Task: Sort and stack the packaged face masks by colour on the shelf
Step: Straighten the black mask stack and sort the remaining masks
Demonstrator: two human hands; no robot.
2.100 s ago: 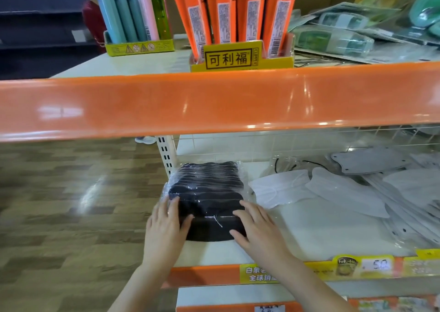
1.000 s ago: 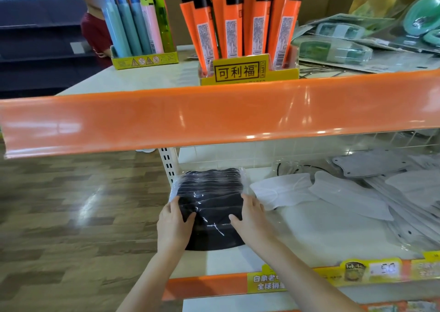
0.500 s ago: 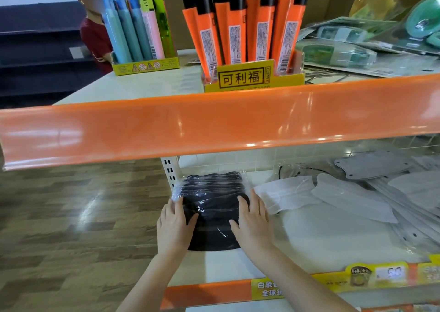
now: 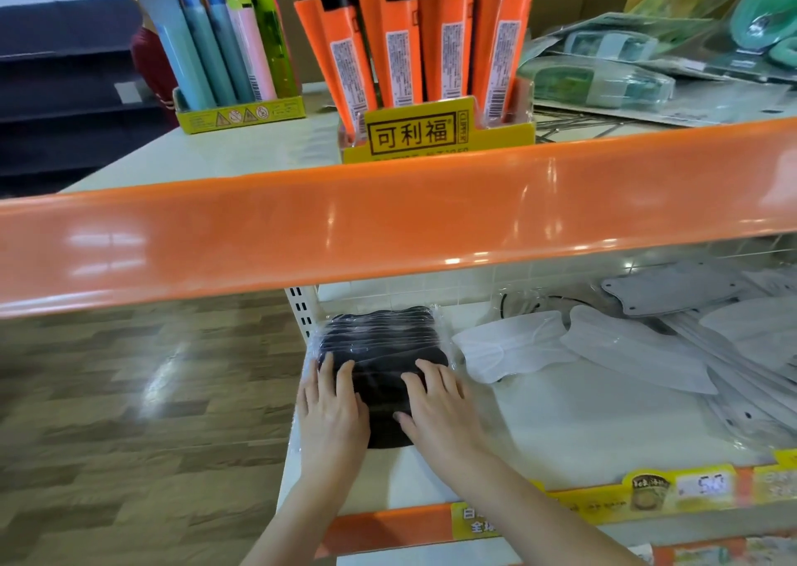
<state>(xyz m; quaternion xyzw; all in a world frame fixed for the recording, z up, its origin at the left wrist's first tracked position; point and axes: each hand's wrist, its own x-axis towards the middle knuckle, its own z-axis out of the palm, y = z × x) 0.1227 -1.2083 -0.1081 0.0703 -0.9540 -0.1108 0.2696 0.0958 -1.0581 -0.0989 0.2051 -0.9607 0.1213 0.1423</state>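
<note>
Left hand (image 4: pixel 330 410): grip released, fingers straight and laid flat on the left part of the stack of black masks (image 4: pixel 384 350), palm over its near left corner. Right hand (image 4: pixel 437 410): grip likewise released, fingers spread and pressing flat on the right half of the same stack. We log the stack as dark masks in clear wrappers, layered one over another, sitting at the far left end of the lower shelf (image 4: pixel 560 427), just beside the perforated upright post (image 4: pixel 302 311). To its right, near but apart, we note a white mask (image 4: pixel 513 347) in clear wrap, and beside that a second white mask (image 4: pixel 634 354) overlapping it at the edge. Further right we see a loose heap of pale masks (image 4: pixel 754 350), with one grey mask (image 4: pixel 668 291) toward the back. Along the shelf's front edge: an orange strip with a yellow price label (image 4: pixel 673 490), its print too blurred to read. Above: the orange rail (image 4: pixel 388 220) of the upper shelf, carrying a yellow display box of orange tubes (image 4: pixel 414 43), a smaller box of pastel tubes (image 4: pixel 228 43) to its left, and green packaged goods (image 4: pixel 604 82) to the right. A person in a red top (image 4: pixel 151 65) stands behind the pastel tubes.
</note>
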